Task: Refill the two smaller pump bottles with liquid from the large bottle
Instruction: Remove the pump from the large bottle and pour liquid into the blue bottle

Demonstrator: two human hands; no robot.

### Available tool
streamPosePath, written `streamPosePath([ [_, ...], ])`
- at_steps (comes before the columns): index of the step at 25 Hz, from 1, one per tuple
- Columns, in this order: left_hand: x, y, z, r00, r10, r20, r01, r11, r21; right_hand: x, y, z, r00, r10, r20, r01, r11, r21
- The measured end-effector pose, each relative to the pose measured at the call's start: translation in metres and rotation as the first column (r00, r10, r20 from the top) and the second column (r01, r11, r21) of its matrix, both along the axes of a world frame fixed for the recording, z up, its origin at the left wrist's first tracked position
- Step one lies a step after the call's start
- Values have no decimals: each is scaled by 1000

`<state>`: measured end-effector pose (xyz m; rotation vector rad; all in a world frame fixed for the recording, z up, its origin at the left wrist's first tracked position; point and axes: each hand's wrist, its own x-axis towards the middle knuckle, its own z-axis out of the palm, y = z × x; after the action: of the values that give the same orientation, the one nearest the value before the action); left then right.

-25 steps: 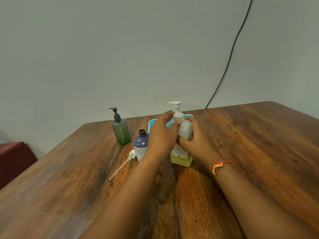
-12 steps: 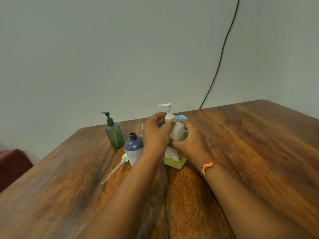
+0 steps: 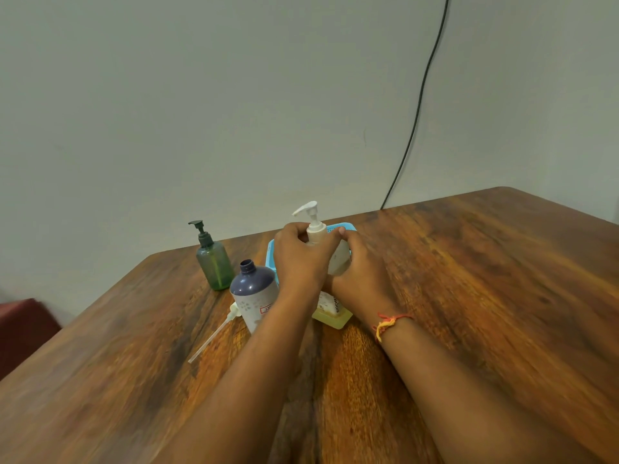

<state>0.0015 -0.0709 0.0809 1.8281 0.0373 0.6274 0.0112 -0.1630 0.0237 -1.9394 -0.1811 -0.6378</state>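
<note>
I see both hands on the large bottle (image 3: 340, 262), upright mid-tabletop (image 3: 469, 279) just in front of a blue basket (image 3: 272, 252): L hand (image 3: 301, 259) curls round its pump collar, R hand (image 3: 360, 276) wraps the body, w/ yellow liquid low inside. Left of it stand the purple bottle (image 3: 254, 293), neck open, a loose pump (image 3: 214, 333) w/ dip tube lying beside it, & the green pump bottle (image 3: 214, 266), capped, further back.

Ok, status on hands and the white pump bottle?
Left hand grips collar of white pump bottle, right hand holds its body. Pump not yet off. Purple bottle open, loose pump beside it. Nothing in the way.
</note>
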Motion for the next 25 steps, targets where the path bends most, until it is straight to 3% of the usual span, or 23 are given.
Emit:
streamPosePath([
  [7,-3,2,-4,997,-65,32,70,982,-177,-4,-1,3,1000,19,11,-19,999,42],
  [13,0,5,4,979,-199,35,202,971,-130,-4,-1,4,1000,6,8,-6,1000,-3],
  [18,-3,15,-5,977,-193,88,208,952,-224,-6,-2,4,999,34,11,-35,996,86],
  [25,-1,14,2,961,-273,35,275,958,-83,-7,-2,4,999,34,14,-35,999,39],
])
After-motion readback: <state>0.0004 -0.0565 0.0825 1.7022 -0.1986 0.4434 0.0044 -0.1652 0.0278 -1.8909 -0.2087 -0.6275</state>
